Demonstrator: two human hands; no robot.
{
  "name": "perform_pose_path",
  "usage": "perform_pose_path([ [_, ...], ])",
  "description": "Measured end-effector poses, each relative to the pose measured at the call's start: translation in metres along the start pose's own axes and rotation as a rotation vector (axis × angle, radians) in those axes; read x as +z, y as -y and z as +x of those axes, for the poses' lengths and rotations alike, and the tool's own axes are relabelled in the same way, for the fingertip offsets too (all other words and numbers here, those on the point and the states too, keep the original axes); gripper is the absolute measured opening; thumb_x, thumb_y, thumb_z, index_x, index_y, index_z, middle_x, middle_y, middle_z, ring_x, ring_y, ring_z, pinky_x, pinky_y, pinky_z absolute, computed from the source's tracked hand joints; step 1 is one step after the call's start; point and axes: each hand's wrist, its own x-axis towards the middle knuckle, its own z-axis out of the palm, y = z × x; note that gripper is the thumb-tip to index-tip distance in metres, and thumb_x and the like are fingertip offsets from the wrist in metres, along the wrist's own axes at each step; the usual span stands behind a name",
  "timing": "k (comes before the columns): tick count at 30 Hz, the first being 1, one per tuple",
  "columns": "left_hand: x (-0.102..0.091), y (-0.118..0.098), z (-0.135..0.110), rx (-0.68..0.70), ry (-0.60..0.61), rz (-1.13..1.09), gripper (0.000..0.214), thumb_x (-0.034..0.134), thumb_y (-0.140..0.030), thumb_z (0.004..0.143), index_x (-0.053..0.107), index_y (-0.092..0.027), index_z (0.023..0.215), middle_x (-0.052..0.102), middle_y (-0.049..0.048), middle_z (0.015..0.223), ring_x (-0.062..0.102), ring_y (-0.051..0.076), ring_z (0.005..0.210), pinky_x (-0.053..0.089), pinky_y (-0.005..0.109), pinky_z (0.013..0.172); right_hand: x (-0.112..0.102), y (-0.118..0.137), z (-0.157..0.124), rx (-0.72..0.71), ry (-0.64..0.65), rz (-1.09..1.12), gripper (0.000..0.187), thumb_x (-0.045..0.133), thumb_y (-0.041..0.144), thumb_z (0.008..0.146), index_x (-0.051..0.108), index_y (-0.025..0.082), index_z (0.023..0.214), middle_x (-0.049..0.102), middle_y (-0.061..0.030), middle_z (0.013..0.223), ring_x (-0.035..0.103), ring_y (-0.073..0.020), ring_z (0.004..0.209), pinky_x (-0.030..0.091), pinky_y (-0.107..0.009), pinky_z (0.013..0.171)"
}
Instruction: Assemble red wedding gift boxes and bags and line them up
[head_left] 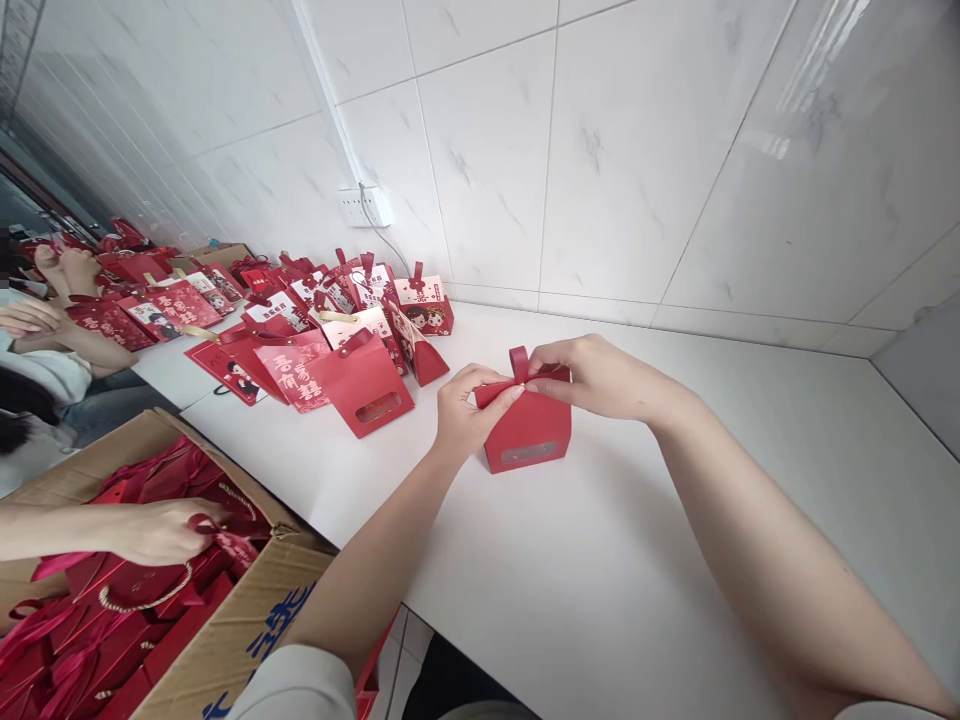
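Observation:
Upright on the white table stands a red gift box (529,430) with a small clear window low on its front and a ribbon loop (519,364) rising from its top edge. My left hand (471,408) pinches the top edge from the left, thumb in front near a small gold stud. From the right, my right hand (581,375) grips the same edge, its thumb and fingers meeting close to the loop. Both hands are closed on the box. Another red gift box (367,388) with a window leans among others to the left.
Several decorated red and pink boxes (294,368) crowd the left of the table (637,560). A cardboard carton (247,610) holds red boxes; another person's hand (169,530) reaches into it. More people's hands (30,318) are at far left. A socket (365,207) sits on the tiled wall.

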Motion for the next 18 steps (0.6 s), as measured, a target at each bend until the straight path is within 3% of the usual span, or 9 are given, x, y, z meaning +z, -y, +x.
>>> perform_pose_path([
  [11, -0.004, 0.001, 0.004, -0.057, -0.013, 0.001, 0.012, 0.075, -0.03, 0.076, 0.069, -0.02, 0.076, 0.068, 0.0021, 0.076, 0.063, 0.015, 0.073, 0.05, 0.029, 0.071, 0.01, 0.008, 0.006, 0.083, -0.101, -0.096, 0.013, 0.057, 0.027, 0.084, 0.064, 0.022, 0.074, 0.067, 0.0013, 0.072, 0.047, -0.0122, 0.053, 0.033, -0.027, 0.054],
  [18, -0.009, 0.003, 0.006, -0.135, -0.015, -0.04, 0.019, 0.078, -0.036, 0.072, 0.069, -0.019, 0.073, 0.068, 0.0021, 0.075, 0.063, 0.015, 0.073, 0.05, 0.028, 0.069, 0.011, 0.008, 0.006, 0.119, -0.136, 0.069, 0.013, 0.061, 0.028, 0.083, 0.064, 0.021, 0.073, 0.07, -0.0004, 0.079, 0.06, -0.0155, 0.067, 0.041, -0.027, 0.06],
])
